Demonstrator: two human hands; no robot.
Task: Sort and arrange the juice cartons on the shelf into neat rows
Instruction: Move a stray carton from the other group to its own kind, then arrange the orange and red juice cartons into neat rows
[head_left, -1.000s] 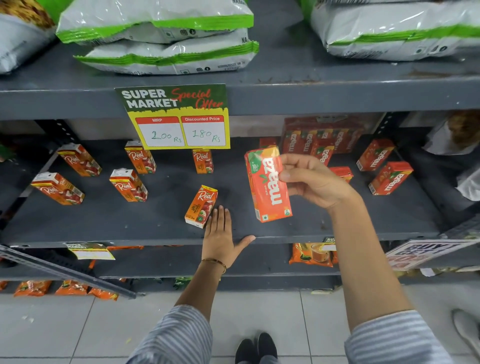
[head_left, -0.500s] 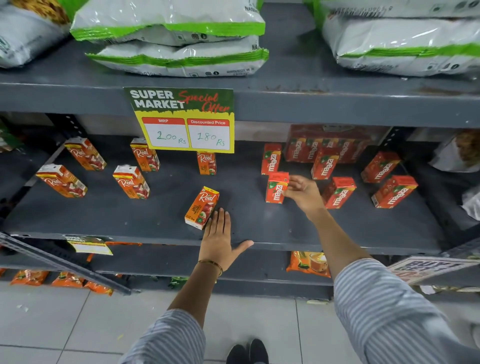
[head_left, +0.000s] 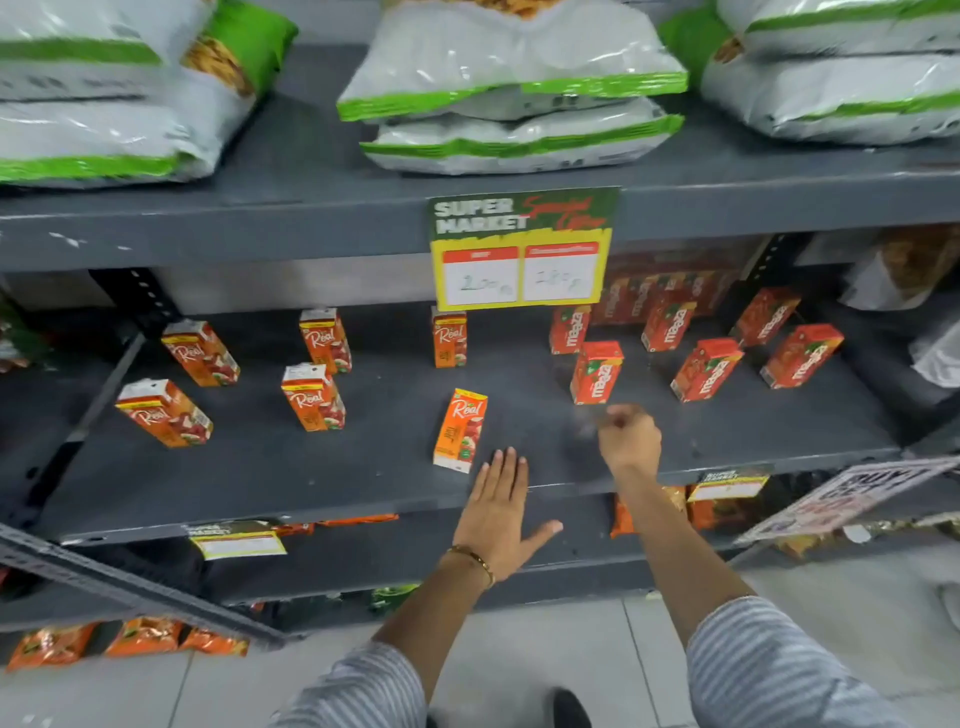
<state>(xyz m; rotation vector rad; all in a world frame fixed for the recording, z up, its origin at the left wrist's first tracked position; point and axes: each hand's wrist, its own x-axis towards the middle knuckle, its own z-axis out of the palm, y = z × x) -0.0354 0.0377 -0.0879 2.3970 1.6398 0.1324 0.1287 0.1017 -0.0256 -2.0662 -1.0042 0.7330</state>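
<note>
Both hands empty at the shelf, one Real carton out of line

The left hand (head_left: 501, 506) lay flat, fingers spread, on the front edge of the shelf (head_left: 260, 467), holding nothing; the right hand (head_left: 628, 441) hung loosely curled and blurred, gripping nothing. Taking the price sign (head_left: 522, 247) as landmark: the stray Real carton (head_left: 461, 430) stood upright, long axis vertical, below it and slightly left, just beyond the left fingertips, so that hand was nearer. The Maaza carton (head_left: 596, 372) stood below-right of the sign, just behind the right hand. Other Real cartons stood scattered left.
</note>
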